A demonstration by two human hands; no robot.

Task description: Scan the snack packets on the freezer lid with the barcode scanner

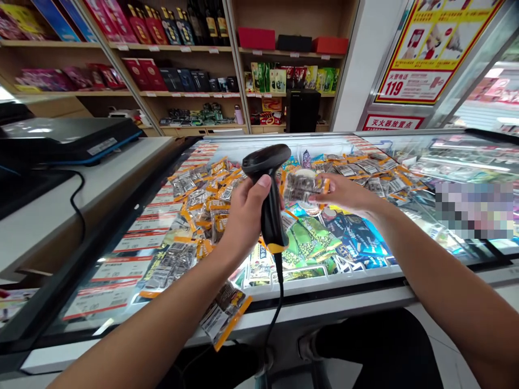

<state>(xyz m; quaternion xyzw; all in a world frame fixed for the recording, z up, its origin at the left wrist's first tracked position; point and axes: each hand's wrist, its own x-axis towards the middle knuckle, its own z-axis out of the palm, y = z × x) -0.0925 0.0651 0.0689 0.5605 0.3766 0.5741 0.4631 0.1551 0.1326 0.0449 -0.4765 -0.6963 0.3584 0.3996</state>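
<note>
My left hand [242,216] is closed round the grip of a black barcode scanner [266,183] with a yellow base and a black cable hanging down. The scanner's head points right. My right hand [344,193] pinches a small clear snack packet with an orange edge [302,186] and holds it upright just in front of the scanner's head. Both hands hover above an open display bin [324,273] heaped with snack packets. One more orange-edged packet [225,313] lies on the bin's near rim below my left forearm.
Green pea packets [308,240] and blue packets [363,237] fill the bin's front. A checkout counter [48,216] with a black device [68,138] stands at left. Wooden shelves of boxed goods [182,59] line the back wall. A red and yellow poster [430,48] hangs at right.
</note>
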